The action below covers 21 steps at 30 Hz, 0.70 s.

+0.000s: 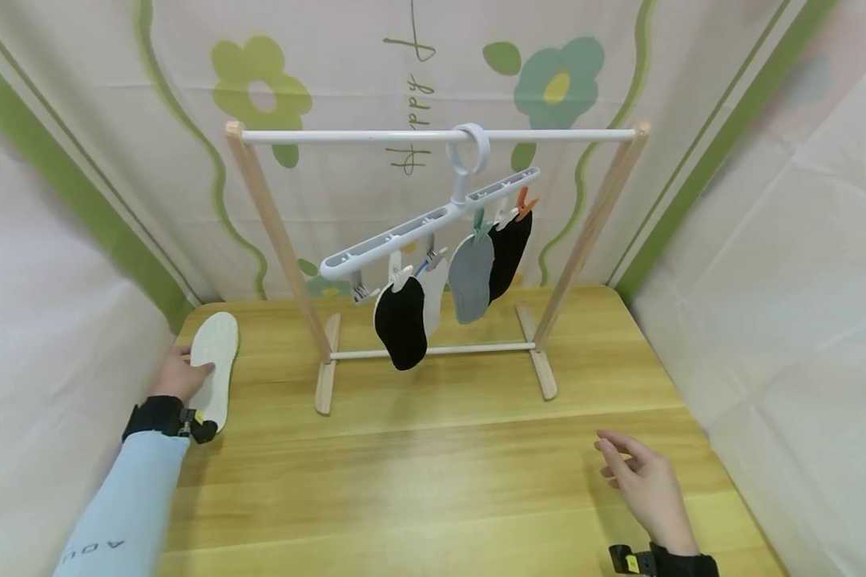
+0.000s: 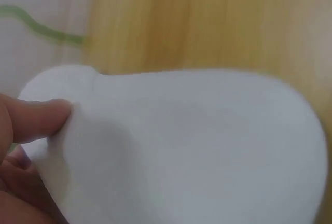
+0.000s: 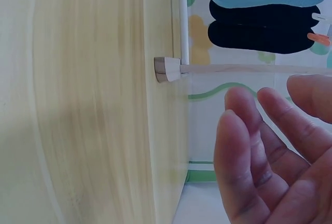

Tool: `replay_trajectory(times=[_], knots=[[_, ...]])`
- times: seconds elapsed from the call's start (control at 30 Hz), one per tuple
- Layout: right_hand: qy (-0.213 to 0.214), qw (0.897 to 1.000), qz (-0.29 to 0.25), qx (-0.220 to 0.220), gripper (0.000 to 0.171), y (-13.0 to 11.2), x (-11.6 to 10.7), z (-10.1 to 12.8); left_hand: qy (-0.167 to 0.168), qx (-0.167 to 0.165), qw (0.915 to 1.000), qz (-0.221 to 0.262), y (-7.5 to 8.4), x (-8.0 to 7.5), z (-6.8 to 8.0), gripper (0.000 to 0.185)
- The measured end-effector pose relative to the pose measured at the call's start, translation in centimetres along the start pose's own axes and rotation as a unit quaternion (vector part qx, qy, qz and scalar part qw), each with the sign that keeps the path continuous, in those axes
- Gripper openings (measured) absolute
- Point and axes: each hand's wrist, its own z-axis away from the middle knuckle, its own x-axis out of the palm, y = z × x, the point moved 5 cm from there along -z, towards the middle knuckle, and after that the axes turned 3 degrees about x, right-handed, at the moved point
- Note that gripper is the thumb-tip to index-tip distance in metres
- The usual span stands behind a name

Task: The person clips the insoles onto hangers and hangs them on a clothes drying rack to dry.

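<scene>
At the table's left edge my left hand grips a white insole by its side. The left wrist view shows the thumb on top of the insole and fingers beneath it. Over the front right of the table hovers my right hand, its fingers loosely bent and nothing between them. A white clip hanger hangs aslant by its ring from a rack's top bar. Clipped to it are a black insole, a white one partly hidden behind it, a grey insole and a dark insole.
The rack has a white top bar, wooden side posts and feet on the wooden table. Coloured clothespins, including an orange one, sit along the hanger. A floral cloth covers the back, with white cloth at both sides.
</scene>
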Motion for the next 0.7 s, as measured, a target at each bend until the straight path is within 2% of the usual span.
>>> replay_trajectory(times=[0.17, 0.27, 0.5, 0.7], knots=[[-0.006, 1.000, 0.002, 0.001, 0.045, -0.1, 0.3, 0.0, 0.003, 0.026, 0.9987, 0.043, 1.4, -0.2, 2.0, 0.070], [-0.010, 1.000, 0.001, -0.002, 0.046, -0.2, 0.4, 0.0, 0.009, 0.043, 0.9971, 0.062, 2.9, -0.4, 3.6, 0.068], [-0.010, 1.000, 0.004, -0.006, 0.048, -0.5, 0.5, -0.3, 0.071, 0.071, 0.9912, 0.086, 5.8, -0.7, 7.4, 0.062], [-0.019, 1.000, -0.001, 0.002, 0.052, -0.7, 0.7, -0.4, 0.099, 0.101, 0.9816, 0.129, 7.8, -0.4, 10.8, 0.054]])
